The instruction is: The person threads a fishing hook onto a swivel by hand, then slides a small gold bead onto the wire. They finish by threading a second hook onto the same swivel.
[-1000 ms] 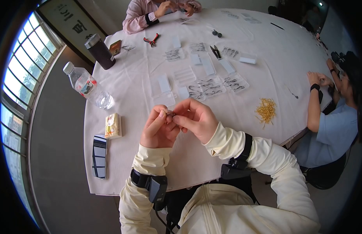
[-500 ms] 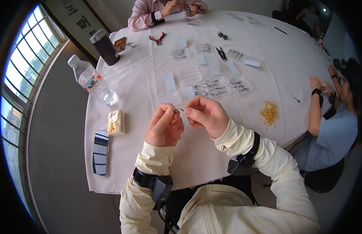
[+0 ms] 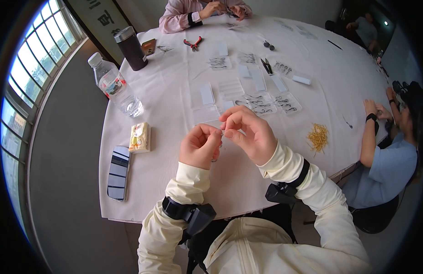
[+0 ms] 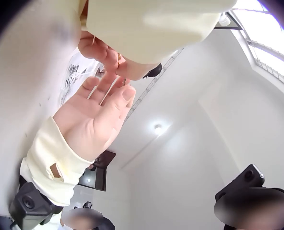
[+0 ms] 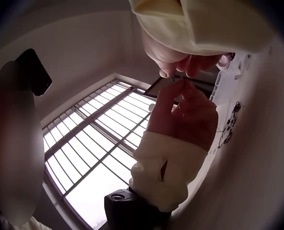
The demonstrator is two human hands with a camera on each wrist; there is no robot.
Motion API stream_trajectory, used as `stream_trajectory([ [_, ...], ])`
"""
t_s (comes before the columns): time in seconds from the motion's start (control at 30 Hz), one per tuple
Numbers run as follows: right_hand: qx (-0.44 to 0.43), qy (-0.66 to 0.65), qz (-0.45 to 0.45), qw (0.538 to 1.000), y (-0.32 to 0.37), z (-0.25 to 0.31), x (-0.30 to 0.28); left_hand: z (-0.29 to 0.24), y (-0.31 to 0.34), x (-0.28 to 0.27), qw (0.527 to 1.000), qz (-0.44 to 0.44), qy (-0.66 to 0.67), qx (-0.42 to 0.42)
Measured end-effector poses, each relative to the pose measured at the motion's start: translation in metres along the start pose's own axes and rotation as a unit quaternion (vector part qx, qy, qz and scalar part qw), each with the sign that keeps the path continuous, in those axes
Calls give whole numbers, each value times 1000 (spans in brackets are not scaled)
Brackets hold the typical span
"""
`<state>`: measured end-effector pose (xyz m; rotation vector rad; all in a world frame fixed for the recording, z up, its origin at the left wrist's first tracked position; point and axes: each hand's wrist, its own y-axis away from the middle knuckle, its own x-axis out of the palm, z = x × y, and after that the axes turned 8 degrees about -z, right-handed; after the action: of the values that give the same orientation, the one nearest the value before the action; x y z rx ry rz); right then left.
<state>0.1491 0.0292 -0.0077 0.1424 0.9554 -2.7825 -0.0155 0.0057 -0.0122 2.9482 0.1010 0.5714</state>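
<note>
Near the table edge, the left hand [image 3: 200, 147] pinches a tiny thing [image 3: 222, 133] between thumb and forefinger; what it is cannot be told. Close on its right is the right hand [image 3: 251, 134], its thumb and forefinger apart and its other fingers loosely bent. In the left wrist view the palm of the right hand [image 4: 96, 115] shows, thumb spread, near a small dark piece [image 4: 124, 82]. The right wrist view shows the left hand [image 5: 185, 115] with its fingertips at a small thin piece [image 5: 176, 77]. Whether the right fingertips touch it is unclear.
Beyond the hands lie clear boxes of dark wire-like pieces [image 3: 259, 103], black-handled snips [image 3: 266, 66] and red pliers [image 3: 193, 44]. Yellow strips [image 3: 318, 137] are at right; a bottle [image 3: 118, 88], tumbler [image 3: 131, 49], tissue pack [image 3: 140, 138] and phone [image 3: 118, 174] at left. Two people sit around the table.
The hands were together, then drew slightly apart with a small dark piece between them. Now the right thumb and forefinger have parted. The head view has shifted, moving the table items rightward and lately upward.
</note>
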Motion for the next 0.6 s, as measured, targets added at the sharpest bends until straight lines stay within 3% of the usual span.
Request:
stream_trajectory([
  [0.07,185,-186,-24,965,1,-2,3,-3,4,4,990,-27,-104,88],
  [0.17,212,-204,-9,956,0,-3,-1,-2,5,5,971,-54,-175,152],
  [0.3,179,-196,-6,964,1,-4,3,-4,5,5,975,-57,-177,125],
  [0.37,228,-189,-32,955,-1,-3,2,3,3,6,927,-57,-258,268],
  [0.47,279,-192,-45,940,-1,-9,-1,0,5,8,908,-42,-302,287],
  [0.6,238,-150,-34,959,2,-15,-3,-1,6,10,922,-36,-270,274],
])
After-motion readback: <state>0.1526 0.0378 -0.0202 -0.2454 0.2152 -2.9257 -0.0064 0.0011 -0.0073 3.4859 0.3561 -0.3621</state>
